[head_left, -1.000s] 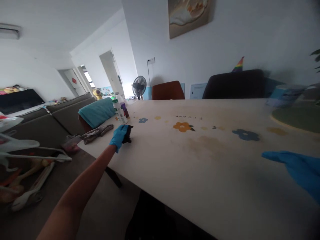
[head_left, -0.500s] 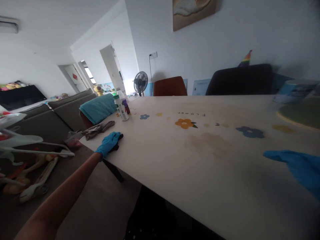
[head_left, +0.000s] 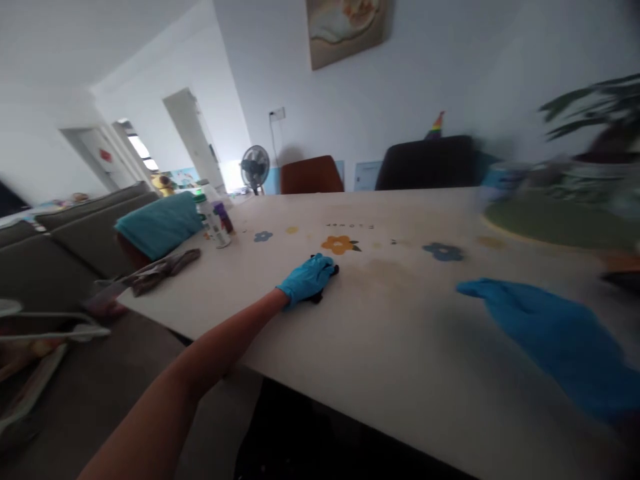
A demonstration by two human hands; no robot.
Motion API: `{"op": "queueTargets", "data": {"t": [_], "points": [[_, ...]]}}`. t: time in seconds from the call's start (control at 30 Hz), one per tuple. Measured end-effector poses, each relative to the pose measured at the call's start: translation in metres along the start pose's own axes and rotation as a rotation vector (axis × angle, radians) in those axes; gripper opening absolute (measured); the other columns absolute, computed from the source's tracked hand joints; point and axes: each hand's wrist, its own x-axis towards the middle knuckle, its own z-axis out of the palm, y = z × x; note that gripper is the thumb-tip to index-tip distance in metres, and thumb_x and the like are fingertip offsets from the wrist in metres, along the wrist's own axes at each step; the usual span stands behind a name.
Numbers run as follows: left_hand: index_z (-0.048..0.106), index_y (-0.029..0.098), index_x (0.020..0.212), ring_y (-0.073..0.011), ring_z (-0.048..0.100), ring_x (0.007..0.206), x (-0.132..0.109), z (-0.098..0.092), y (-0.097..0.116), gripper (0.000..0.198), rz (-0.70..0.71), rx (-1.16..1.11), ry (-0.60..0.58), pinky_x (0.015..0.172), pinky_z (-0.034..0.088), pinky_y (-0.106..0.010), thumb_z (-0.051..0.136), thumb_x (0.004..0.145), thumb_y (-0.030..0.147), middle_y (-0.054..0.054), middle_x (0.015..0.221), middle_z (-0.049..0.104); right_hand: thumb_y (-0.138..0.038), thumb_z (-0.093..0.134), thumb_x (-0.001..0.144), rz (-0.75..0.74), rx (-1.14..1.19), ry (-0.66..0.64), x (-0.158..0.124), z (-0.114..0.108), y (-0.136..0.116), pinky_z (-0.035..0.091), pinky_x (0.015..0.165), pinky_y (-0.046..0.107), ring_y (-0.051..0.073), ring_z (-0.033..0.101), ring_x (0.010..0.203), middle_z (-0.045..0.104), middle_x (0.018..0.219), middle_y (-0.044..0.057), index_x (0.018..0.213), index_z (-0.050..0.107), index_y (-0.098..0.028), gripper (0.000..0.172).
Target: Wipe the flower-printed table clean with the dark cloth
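Observation:
My left hand (head_left: 306,281), in a blue glove, presses a small dark cloth (head_left: 325,279) onto the cream table (head_left: 390,327), just below an orange flower print (head_left: 339,245). Its fingers curl over the cloth, most of which is hidden under the palm. My right hand (head_left: 545,337), also in a blue glove, lies flat on the table at the right with its fingers stretched toward the left and nothing in it.
Two bottles (head_left: 214,223) stand at the table's far left end beside a grey rag (head_left: 160,269). A teal towel (head_left: 159,225) hangs over a chair. A round green mat (head_left: 560,223) with a plant pot sits far right. Two chairs (head_left: 425,163) line the far side; a sofa (head_left: 55,247) is left.
My left hand has slid the dark cloth from the table's left edge rightward toward the middle, near the orange flower. The view has swung right; my right hand shows more.

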Motion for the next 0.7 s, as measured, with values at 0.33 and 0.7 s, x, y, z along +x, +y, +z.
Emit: {"op": "queueTargets", "data": {"t": [0.33, 0.7], "points": [[0.079, 0.022, 0.122, -0.0257, 0.069, 0.129, 0.067, 0.026, 0.052, 0.033, 0.003, -0.149, 0.004, 0.121, 0.051, -0.04, 0.058, 0.097, 0.017, -0.009, 0.135, 0.077, -0.04, 0.049, 0.098, 0.208, 0.116, -0.073, 0.0, -0.017, -0.024, 0.053, 0.121, 0.051, 0.032, 0.076, 0.127, 0.082, 0.132, 0.009, 0.108, 0.087, -0.025, 0.042], [0.073, 0.026, 0.139, -0.0251, 0.066, 0.137, 0.063, 0.06, 0.126, 0.041, 0.215, -0.163, -0.136, 0.124, 0.048, -0.039, 0.051, 0.105, 0.031, -0.007, 0.147, 0.072, -0.035, 0.048, 0.101, 0.19, 0.129, -0.056, 0.001, -0.018, -0.021, 0.051, 0.124, 0.048, 0.03, 0.076, 0.129, 0.082, 0.133, 0.01, 0.108, 0.087, -0.022, 0.042]]}}
